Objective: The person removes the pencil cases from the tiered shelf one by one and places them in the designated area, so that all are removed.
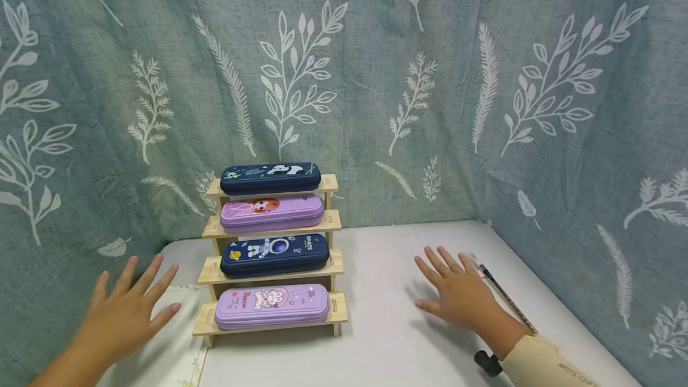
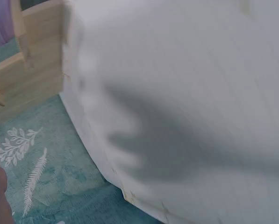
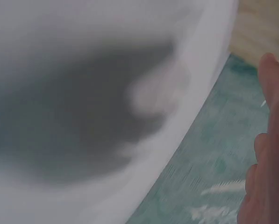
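A pale wooden stepped rack (image 1: 335, 264) stands on the white table, one zipped pencil case on each tier. From the top down they are a dark blue panda pencil case (image 1: 269, 178), a purple pencil case with a red-haired girl (image 1: 272, 214), a dark blue astronaut pencil case (image 1: 274, 255) and a lilac bunny pencil case (image 1: 272, 306). My left hand (image 1: 119, 318), fingers spread and holding nothing, hovers left of the rack. To the right, apart from the rack, my right hand (image 1: 459, 291) is likewise spread over the table, its shadow (image 3: 97, 107) beneath.
Beside my right hand lies a thin patterned stick (image 1: 507, 297) with a dark tip, partly hidden by the forearm. A small black object (image 1: 488, 363) is near the sleeve. Green leaf-patterned curtains (image 1: 365, 106) enclose the table's back and sides.
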A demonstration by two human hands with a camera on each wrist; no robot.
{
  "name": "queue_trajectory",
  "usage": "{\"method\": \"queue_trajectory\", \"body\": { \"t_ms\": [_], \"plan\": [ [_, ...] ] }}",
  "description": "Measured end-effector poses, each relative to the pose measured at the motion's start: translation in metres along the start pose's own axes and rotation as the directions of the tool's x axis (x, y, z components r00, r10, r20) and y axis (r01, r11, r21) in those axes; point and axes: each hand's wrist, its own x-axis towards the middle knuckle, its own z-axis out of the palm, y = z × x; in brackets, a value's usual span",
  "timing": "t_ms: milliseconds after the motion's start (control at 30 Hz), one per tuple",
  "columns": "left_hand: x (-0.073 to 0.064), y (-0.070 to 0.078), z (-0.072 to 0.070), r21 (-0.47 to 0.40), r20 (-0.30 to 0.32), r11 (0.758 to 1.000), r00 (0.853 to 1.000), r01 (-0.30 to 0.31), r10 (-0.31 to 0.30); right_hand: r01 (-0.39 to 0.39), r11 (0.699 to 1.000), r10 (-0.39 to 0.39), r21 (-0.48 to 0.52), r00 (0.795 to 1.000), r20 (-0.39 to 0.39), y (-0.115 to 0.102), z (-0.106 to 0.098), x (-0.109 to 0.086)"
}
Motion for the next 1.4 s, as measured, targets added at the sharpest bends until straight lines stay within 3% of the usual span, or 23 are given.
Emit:
{"method": "queue_trajectory", "body": {
  "t_ms": [267, 433, 567, 667, 867, 967, 1033, 1100, 1233, 1400],
  "plan": [
    [0.019, 0.019, -0.008, -0.178, 0.04, 0.982, 0.997, 0.068, -0.061, 0.028, 0.989, -0.033, 0.143, 0.999, 0.033, -0.058, 0.003, 0.009],
    [0.03, 0.034, -0.005, -0.343, 0.054, 0.935, 0.995, 0.094, -0.08, 0.022, 0.961, -0.04, 0.275, 0.997, 0.06, -0.094, 0.002, 0.014],
    [0.04, 0.041, 0.002, -0.478, 0.064, 0.87, 0.993, 0.12, -0.103, 0.016, 0.914, -0.051, 0.405, 0.996, 0.076, -0.122, -0.002, 0.018],
    [0.048, 0.045, 0.004, -0.567, 0.115, 0.805, 0.984, 0.176, -0.134, 0.03, 0.875, -0.065, 0.484, 0.996, 0.057, -0.139, -0.005, 0.02],
    [0.063, 0.056, 0.001, -0.651, 0.25, 0.679, 0.941, 0.338, -0.228, 0.07, 0.825, -0.055, 0.561, 0.998, -0.043, -0.167, -0.005, 0.03],
    [0.064, 0.061, 0.003, -0.681, 0.29, 0.617, 0.919, 0.394, -0.267, 0.062, 0.804, -0.033, 0.591, 0.998, -0.061, -0.18, -0.004, 0.034],
    [0.063, 0.064, 0.007, -0.708, 0.299, 0.575, 0.912, 0.41, -0.282, 0.055, 0.797, -0.018, 0.602, 0.998, -0.067, -0.188, -0.003, 0.036],
    [0.062, 0.068, 0.012, -0.743, 0.297, 0.531, 0.912, 0.407, -0.284, 0.043, 0.789, 0.002, 0.614, 0.997, -0.072, -0.194, -0.001, 0.037],
    [0.064, 0.075, 0.018, -0.793, 0.269, 0.474, 0.918, 0.383, -0.292, 0.015, 0.768, 0.048, 0.64, 0.995, -0.082, -0.203, -0.001, 0.041],
    [0.067, 0.081, 0.026, -0.827, 0.265, 0.42, 0.918, 0.374, -0.294, -0.033, 0.746, 0.085, 0.666, 0.995, -0.046, -0.212, 0.0, 0.046]
  ]
}}
